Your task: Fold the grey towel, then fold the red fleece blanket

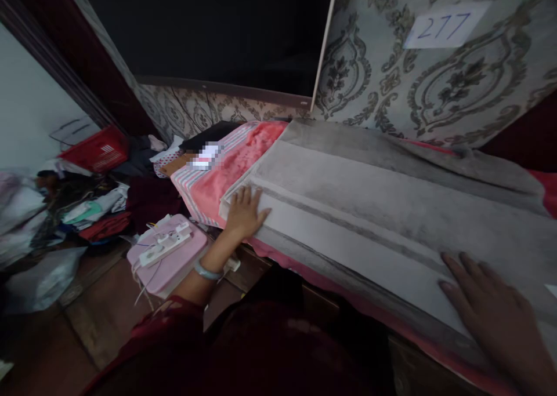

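A grey cloth [348, 181] with paler bands lies spread over a long low surface. On its left end, close to the corner, my left hand [246, 213] rests flat with the fingers apart. Farther right, my right hand [491, 303] lies on the near part of the same cloth, fingers spread. Both hands press on the fabric and grip nothing. Along the far edge the cloth is rumpled in a long fold [435, 161]. Beneath it a pink and striped cover [217, 193] shows at the left end and along the front edge.
A large television [217, 31] hangs on the patterned wall behind. Left of the surface stands a pink box [191, 248] with a white power strip [165, 245] and loose cords on top. Piled clothes [104, 207] and a red basket [96, 149] lie beyond.
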`<state>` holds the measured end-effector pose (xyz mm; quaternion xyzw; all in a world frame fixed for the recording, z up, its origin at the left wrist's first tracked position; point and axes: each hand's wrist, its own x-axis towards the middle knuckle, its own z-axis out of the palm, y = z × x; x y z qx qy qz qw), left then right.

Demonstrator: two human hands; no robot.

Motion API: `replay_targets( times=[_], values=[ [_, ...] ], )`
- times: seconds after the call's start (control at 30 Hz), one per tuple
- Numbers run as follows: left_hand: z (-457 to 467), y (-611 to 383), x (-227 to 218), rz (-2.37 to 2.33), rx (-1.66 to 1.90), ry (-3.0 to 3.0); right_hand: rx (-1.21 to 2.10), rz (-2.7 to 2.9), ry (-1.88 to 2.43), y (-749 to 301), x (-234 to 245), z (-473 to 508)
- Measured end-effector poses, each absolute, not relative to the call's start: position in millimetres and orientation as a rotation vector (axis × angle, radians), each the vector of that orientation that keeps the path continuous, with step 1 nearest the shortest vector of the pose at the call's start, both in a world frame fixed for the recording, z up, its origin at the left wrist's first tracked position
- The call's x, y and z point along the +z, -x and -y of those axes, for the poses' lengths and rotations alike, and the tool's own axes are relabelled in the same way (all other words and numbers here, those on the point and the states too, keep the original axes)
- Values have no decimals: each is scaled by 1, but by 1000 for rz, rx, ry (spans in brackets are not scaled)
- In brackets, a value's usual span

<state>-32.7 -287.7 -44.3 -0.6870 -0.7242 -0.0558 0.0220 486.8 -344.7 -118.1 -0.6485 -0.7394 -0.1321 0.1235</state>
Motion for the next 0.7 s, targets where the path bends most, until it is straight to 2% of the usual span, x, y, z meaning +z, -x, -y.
replay_targets(
  times=[0.2,0.4,0.53,0.7],
  values=[
    [291,42,-24,2177,-182,2091,-263,2140,1984,-473,-103,346],
    [236,-41,-3,1846,-239,2439,-239,2150,1969,-460,-86,313],
    [199,-82,-17,1651,-168,2657,-296,2209,1948,-445,-82,286],
    [187,-79,-34,1631,-66,2678,-108,2239,1982,-443,-86,280]
  ],
)
